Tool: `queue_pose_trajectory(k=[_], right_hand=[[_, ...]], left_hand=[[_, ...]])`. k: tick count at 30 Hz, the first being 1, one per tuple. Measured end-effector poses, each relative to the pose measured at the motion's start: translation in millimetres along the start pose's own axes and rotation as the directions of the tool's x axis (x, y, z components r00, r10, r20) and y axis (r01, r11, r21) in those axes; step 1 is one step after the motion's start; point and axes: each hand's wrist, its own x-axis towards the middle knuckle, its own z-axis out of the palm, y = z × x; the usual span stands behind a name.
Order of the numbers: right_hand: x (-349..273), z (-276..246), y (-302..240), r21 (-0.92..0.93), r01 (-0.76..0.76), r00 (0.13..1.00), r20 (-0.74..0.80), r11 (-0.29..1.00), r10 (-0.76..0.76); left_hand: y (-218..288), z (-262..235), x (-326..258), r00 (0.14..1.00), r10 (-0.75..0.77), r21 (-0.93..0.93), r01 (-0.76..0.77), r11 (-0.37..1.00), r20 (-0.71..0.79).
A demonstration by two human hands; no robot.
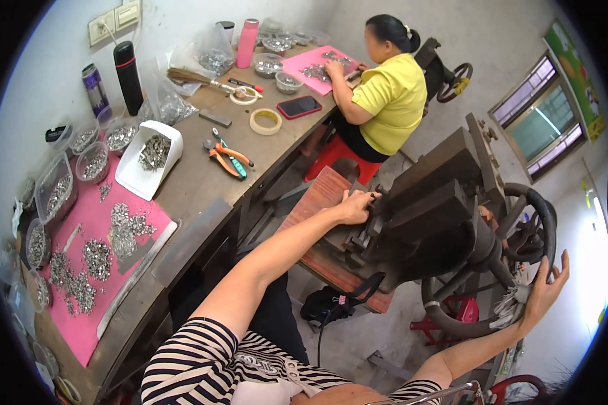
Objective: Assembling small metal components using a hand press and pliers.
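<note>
Matt metal press (429, 214), shiny metal pieces (97, 259)

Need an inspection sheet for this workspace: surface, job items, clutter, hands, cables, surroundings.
Surface: brown table; pink mat with piles of small metal parts.
Job's things: dark machine with a large wheel; wooden board at its front.
Clutter: pliers, tape roll, phone, white scoop on the table.
Hands: left hand at the machine's front, anything held too small to tell; right hand open against the wheel's rim.
Cables: thin black cord below the machine; white cable at the wall socket.
Surroundings: co-worker on a red stool; window beyond.
</note>
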Motion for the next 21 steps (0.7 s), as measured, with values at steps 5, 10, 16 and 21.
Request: queue_pose_trajectory(k=[5,10,16,21], right_hand=[[12.8,-5.5,15.9,0.0,-0.054,0.995,0.08,0.999,0.054],[-22.1,14.3,-28.1,-0.064,0.084,0.987,-0.128,0.994,-0.092],[-186.6,122.0,-171.0,0.649,0.212,0.8,0.314,0.73,-0.512],[-249.3,201.6,-221.6,0.723,0.244,0.648,0.375,0.646,-0.664]], left_hand=[[7.1,-30.7,-42.6,0.988,0.133,-0.06,-0.128,0.99,0.082],[29.0,-7.1,-77.6,0.911,0.411,0.387,-0.363,0.848,-0.045],[24.1,-7.9,-134.4,0.842,0.452,0.441,-0.3,0.846,-0.294],[30.7,-46.9,-250.3,0.768,0.298,0.512,0.045,0.857,-0.567]])
